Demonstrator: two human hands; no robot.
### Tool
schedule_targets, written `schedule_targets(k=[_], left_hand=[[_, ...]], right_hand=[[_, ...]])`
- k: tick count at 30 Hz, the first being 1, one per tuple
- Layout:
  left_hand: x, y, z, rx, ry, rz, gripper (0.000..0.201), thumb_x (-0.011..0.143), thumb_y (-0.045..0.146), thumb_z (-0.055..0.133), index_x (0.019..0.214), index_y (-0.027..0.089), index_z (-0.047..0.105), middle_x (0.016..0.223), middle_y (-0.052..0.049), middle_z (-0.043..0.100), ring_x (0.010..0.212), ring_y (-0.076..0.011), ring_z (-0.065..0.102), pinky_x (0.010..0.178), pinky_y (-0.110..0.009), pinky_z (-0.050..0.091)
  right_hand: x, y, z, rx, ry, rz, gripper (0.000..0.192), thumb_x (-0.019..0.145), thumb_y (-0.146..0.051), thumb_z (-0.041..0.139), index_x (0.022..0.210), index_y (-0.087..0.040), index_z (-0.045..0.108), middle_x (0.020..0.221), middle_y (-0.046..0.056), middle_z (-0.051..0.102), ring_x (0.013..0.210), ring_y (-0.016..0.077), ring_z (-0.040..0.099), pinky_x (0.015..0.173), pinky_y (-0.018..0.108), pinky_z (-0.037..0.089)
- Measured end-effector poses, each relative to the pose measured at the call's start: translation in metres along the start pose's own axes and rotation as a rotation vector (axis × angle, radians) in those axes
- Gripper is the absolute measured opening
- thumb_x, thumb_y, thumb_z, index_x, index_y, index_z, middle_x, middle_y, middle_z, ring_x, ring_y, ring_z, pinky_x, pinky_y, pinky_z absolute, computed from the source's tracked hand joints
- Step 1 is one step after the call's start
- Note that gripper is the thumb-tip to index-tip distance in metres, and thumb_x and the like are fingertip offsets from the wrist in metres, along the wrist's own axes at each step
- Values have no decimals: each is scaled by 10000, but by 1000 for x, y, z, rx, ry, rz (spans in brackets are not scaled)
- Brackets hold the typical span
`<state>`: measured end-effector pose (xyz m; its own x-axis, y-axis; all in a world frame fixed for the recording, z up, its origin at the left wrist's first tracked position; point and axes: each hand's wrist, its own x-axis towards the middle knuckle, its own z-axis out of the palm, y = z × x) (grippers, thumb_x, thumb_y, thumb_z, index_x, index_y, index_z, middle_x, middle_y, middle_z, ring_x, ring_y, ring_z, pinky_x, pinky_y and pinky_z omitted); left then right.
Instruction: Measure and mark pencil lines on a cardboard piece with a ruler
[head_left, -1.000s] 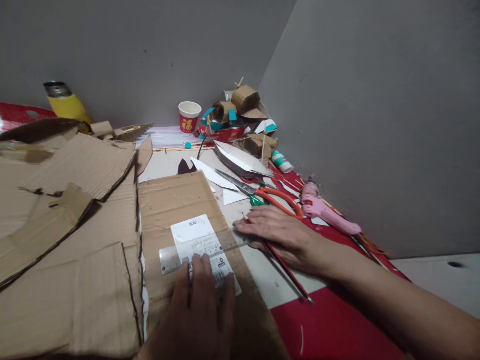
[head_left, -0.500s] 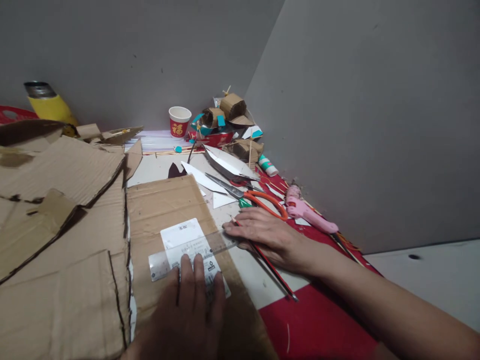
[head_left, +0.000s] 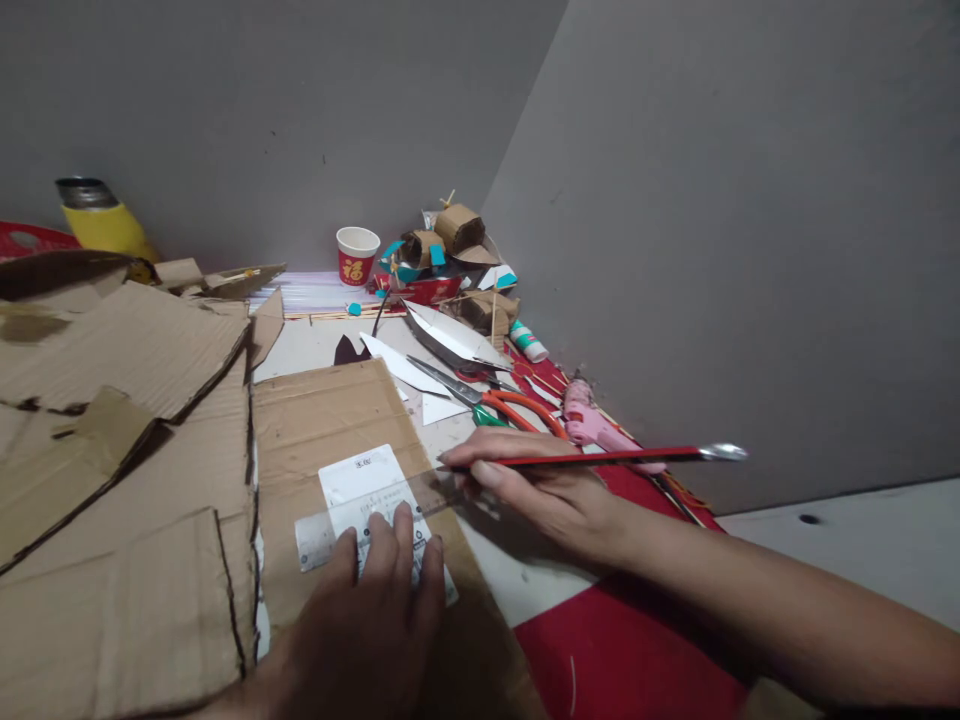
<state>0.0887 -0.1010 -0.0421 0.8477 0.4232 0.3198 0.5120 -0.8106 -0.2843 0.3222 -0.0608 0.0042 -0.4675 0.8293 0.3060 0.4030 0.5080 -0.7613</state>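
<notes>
My left hand (head_left: 375, 610) lies with fingers spread on a clear ruler (head_left: 315, 538), pressing it against a cardboard sheet (head_left: 330, 400). Under the ruler a white printed label (head_left: 358, 478) is stuck to the cardboard. My right hand (head_left: 540, 490) pinches a red and black pencil (head_left: 607, 458) between thumb and fingers. The pencil lies nearly level, its silver end pointing right and its tip by the ruler's right end, near the cardboard's edge. Just beyond my right hand lie scissors (head_left: 525, 410) with orange handles.
Cardboard pieces (head_left: 127, 350) pile up on the left. A pink glue gun (head_left: 600, 425) lies at the right near the wall. Farther back stand a red and white paper cup (head_left: 356, 257), a folded white paper boat shape (head_left: 450, 335) and a yellow bottle (head_left: 105, 225).
My right hand has lifted off the ruler and turned, swinging the pencil from lying slanted under the fingers to a pinch grip. My left hand stays on the ruler.
</notes>
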Motion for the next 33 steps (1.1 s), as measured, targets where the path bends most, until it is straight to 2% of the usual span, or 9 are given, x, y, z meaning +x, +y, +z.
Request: schedule_targets(k=[3, 6, 11, 18, 23, 28, 33], left_hand=[[0, 2, 2, 20, 17, 2, 439, 923, 335, 428, 1292, 111, 512, 1214, -173, 664, 1085, -290, 584, 871, -423, 362], [1, 4, 3, 42, 44, -9, 398, 933, 294, 406, 1265, 111, 526, 1207, -165, 668, 1066, -293, 593, 863, -431, 363], [2, 4, 1, 39, 22, -4, 422, 931, 320, 398, 1276, 105, 510, 1248, -176, 646, 1068, -300, 592, 861, -439, 369], [3, 3, 3, 40, 42, 13, 439, 911, 333, 446, 1265, 85, 520, 1232, -203, 645, 1058, -311, 590, 852, -445, 373], [2, 4, 3, 45, 48, 5, 414, 915, 300, 412, 1256, 89, 517, 1213, -183, 662, 1051, -309, 597, 852, -444, 374], [3, 5, 0, 37, 16, -23, 414, 909, 301, 415, 1255, 96, 513, 1231, -172, 657, 1075, -311, 592, 871, -446, 368], [4, 3, 0, 40, 18, 5, 438, 906, 332, 439, 1264, 94, 523, 1235, -188, 649, 1070, -304, 587, 863, -435, 373]], right_hand=[[4, 9, 25, 234, 161, 159, 170, 954, -304, 507, 916, -170, 604, 757, 40, 658, 650, 141, 638, 562, 258, 528], [5, 17, 39, 182, 232, 169, 116, 912, -269, 549, 839, -182, 576, 726, 25, 647, 651, 139, 625, 563, 248, 501], [4, 20, 40, 38, 189, 90, 108, 906, -216, 530, 821, -184, 586, 732, 27, 640, 660, 141, 609, 578, 253, 484], [5, 23, 42, 25, 164, 134, 125, 910, -211, 518, 801, -185, 572, 719, 8, 598, 645, 132, 553, 582, 261, 447], [6, 23, 41, 7, 141, 141, 133, 916, -208, 511, 799, -186, 569, 720, 3, 580, 642, 128, 532, 571, 255, 427], [6, 23, 41, -30, 125, 128, 126, 919, -216, 514, 805, -189, 560, 728, -1, 565, 647, 127, 519, 597, 264, 428], [7, 21, 40, -40, 104, 137, 150, 920, -223, 507, 776, -195, 537, 682, -20, 516, 611, 123, 481, 569, 259, 405]])
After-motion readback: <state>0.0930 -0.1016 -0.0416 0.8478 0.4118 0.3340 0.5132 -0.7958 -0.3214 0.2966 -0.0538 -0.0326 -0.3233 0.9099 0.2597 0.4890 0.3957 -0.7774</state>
